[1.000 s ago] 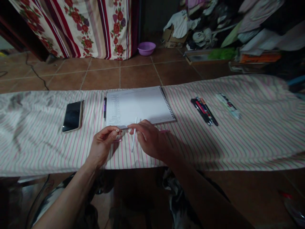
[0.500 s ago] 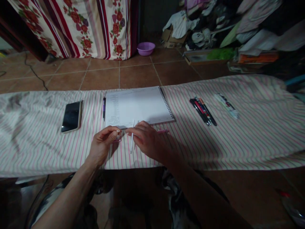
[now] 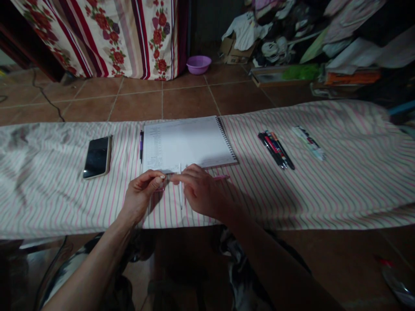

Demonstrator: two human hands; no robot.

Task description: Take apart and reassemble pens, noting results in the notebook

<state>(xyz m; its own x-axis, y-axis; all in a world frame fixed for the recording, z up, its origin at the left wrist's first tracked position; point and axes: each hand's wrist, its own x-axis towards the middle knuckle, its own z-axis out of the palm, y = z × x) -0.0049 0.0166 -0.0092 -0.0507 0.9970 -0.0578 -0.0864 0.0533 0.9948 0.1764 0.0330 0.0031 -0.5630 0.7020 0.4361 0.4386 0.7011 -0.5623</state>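
My left hand (image 3: 140,196) and my right hand (image 3: 202,190) meet fingertip to fingertip over the striped cloth (image 3: 65,190), just below the near edge of an open spiral notebook (image 3: 188,144). The left hand pinches a small part I cannot make out. My right hand pinches a thin white pen refill (image 3: 180,190) that points toward me. A pink pen piece (image 3: 222,177) lies on the cloth behind my right hand.
A dark phone (image 3: 96,157) lies to the left, a purple pen (image 3: 142,146) beside the notebook. Several pens (image 3: 276,150) and a packet (image 3: 308,142) lie to the right. Beyond the table are tiled floor, a purple bowl (image 3: 199,65), a floral curtain and piled clutter.
My hands have drawn together until the fingertips touch. The white refill has turned more upright in my right hand.
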